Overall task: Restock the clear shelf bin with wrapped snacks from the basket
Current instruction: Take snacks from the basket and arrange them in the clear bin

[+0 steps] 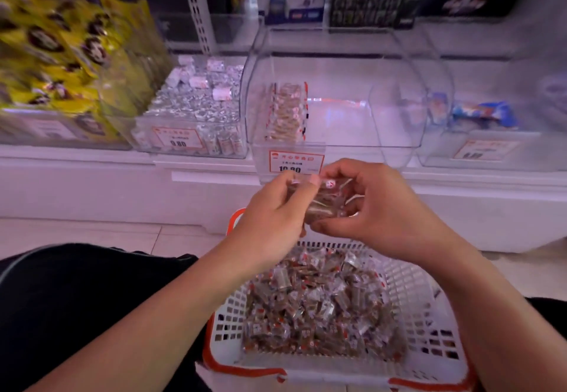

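Basket (429, 315) below; both hands (325, 207) gripping snacks (325, 204).

White lattice basket (408, 272) with orange trim; brown, red-and-white wrapped snacks (319, 305); yellow packets (52, 48).

This is a shop aisle, most likely a snack or convenience store: a long white display shelf (92, 158) carries a row of clear plastic bins, each with a red-bordered white price tag (296, 161) printed with numbers clipped to its front. One transparent rounded bin (337, 143) holds a stack of wrapped snacks, its neighbour (190, 134) is heaped with silver-wrapped sweets (196, 97), and yellow printed snack bags (52, 48) fill the bin at the left. A white perforated plastic shopping basket with orange trim (429, 309) full of small wrapped snacks sits on the pale tiled floor (122, 235) before the shelf.
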The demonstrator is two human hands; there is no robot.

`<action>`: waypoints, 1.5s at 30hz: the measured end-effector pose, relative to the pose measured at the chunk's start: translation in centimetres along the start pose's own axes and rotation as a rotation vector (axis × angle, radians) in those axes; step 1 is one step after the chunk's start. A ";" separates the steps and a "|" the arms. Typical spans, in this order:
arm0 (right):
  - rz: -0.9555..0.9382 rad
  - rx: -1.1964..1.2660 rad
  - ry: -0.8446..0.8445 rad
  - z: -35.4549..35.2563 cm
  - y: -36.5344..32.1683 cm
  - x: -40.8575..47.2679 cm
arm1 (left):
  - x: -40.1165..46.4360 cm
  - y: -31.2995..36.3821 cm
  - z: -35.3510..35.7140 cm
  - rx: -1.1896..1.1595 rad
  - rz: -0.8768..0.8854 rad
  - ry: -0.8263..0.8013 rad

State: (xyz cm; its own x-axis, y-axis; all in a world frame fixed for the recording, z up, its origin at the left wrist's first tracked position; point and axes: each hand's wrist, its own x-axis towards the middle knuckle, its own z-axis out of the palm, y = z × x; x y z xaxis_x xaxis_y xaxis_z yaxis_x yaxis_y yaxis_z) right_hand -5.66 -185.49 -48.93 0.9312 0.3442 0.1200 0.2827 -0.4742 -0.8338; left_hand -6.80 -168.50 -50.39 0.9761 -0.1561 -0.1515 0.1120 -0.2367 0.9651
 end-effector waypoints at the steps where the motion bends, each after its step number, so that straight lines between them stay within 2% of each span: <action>1: -0.037 -0.077 0.017 -0.4 -0.8 -0.1 | -0.1 0.4 -0.1 0.021 0.043 0.003; 6: -0.192 -0.362 0.054 -3.5 -4.2 0.9 | 1.1 2.9 -1.0 -0.071 0.137 0.058; 10: -0.299 -0.551 0.079 -5.7 -6.1 5.1 | 4.1 6.8 -2.7 -0.053 0.197 0.089; 14: -0.307 -0.588 0.075 -7.8 -7.3 10.2 | 8.1 9.9 -4.7 0.072 0.191 0.155; 18: -0.281 -0.518 -0.021 -7.8 -6.7 14.3 | 10.9 10.0 -6.7 0.103 0.094 0.060; 20: -0.251 -0.447 -0.088 -7.2 -5.6 15.6 | 11.7 9.2 -7.6 0.212 0.093 0.021; 22: -0.191 -0.355 -0.159 -6.8 -4.5 16.8 | 12.3 8.5 -8.8 0.425 0.237 0.023; 25: -0.118 -0.323 -0.238 -6.4 -2.7 18.1 | 13.2 8.2 -11.4 0.646 0.506 0.179; 27: -0.104 -0.418 -0.319 -5.6 -1.8 18.5 | 13.8 8.0 -12.9 0.765 0.475 0.272; 30: -0.100 -0.521 -0.438 -3.9 -0.7 18.6 | 14.9 6.9 -13.6 0.943 0.346 0.166; 32: -0.089 -0.548 -0.490 -2.6 0.0 18.5 | 15.5 6.1 -13.4 0.967 0.341 0.047; 35: -0.103 -0.619 -0.457 -1.1 0.8 18.2 | 15.9 5.6 -13.2 0.932 0.372 -0.036; 40: -0.070 -0.673 -0.382 0.5 1.8 18.7 | 16.1 5.3 -13.0 0.848 0.366 -0.035; 45: -0.080 -0.632 -0.380 0.7 2.6 18.5 | 15.9 5.2 -13.0 0.842 0.347 -0.034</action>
State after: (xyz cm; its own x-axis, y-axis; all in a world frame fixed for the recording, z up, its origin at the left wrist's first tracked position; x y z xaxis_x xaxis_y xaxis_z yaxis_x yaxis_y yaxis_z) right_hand 12.15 -179.79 -49.25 0.7908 0.5996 -0.1232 0.5315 -0.7724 -0.3477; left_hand 11.75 -159.74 -45.01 0.9222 -0.3737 0.0990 -0.3727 -0.7914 0.4845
